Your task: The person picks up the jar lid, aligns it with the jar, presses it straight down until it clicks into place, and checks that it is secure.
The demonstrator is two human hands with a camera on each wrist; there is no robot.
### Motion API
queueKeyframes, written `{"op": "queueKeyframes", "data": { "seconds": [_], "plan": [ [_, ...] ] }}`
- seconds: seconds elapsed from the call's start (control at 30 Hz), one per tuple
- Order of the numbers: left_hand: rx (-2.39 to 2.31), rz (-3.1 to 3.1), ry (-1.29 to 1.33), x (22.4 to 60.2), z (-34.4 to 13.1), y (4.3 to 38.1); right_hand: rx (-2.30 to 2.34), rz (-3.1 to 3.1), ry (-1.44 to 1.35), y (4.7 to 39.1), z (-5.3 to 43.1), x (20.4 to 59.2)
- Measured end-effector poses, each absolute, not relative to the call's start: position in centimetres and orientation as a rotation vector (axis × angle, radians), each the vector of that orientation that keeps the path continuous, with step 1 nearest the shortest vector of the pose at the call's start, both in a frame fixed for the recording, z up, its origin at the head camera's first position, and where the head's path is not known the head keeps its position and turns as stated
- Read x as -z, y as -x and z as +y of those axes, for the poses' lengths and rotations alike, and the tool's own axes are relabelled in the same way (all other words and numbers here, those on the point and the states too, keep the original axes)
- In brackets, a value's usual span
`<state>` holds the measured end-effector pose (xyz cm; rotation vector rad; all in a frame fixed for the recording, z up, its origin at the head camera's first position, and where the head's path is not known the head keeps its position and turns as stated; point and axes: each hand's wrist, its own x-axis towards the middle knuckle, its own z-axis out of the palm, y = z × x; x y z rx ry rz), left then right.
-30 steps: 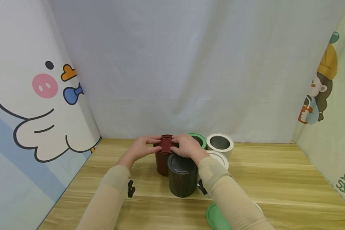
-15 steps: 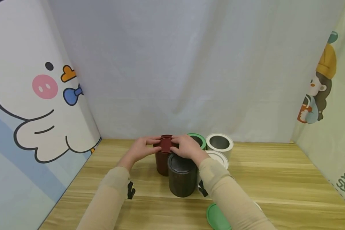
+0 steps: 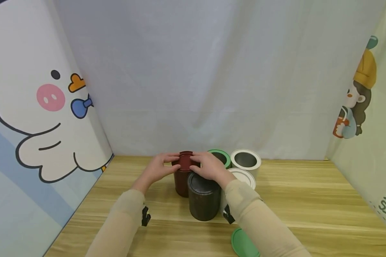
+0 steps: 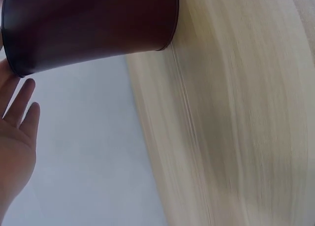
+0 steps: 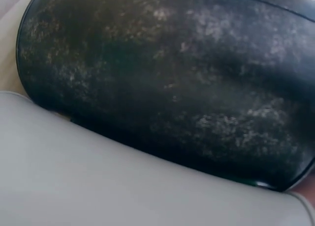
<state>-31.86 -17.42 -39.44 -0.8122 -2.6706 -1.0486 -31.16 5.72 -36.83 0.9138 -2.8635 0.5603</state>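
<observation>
A dark red can (image 3: 181, 182) with a matching lid (image 3: 185, 161) stands upright near the back curtain. My left hand (image 3: 156, 167) touches the lid's left edge, thumb and fingers extended. From the right, my right hand (image 3: 210, 166) rests its fingertips on the same lid, the thumb nearer me. The left wrist view shows the red can's side (image 4: 93, 26) and the left hand (image 4: 17, 142), fingers fairly straight at the rim. Just in front stands a black can (image 3: 204, 204), under the right hand. In the right wrist view, the black can (image 5: 147, 78) fills most of the picture.
Behind the right hand stand a green-rimmed can (image 3: 227, 158) and a white-rimmed can (image 3: 258, 162), both uncovered. A white lidded can (image 3: 244, 175) is beside the black one, partly behind the right sleeve. A green lid (image 3: 244, 244) lies at the front. A curtain (image 3: 180, 89) bounds the table.
My right hand and forearm have shifted slightly, and the sleeve now covers a white edge seen earlier at the front right. Both hands stay on the red lid; the cans have not moved.
</observation>
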Motion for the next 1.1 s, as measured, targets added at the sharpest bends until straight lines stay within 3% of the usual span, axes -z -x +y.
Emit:
{"op": "queueKeyframes", "data": {
  "seconds": [1.1],
  "plan": [
    [0.839, -2.534, 0.895, 38.8, -15.7, 27.8, -0.683, -2.585, -1.049, 25.6, 11.3, 35.4]
  ]
}}
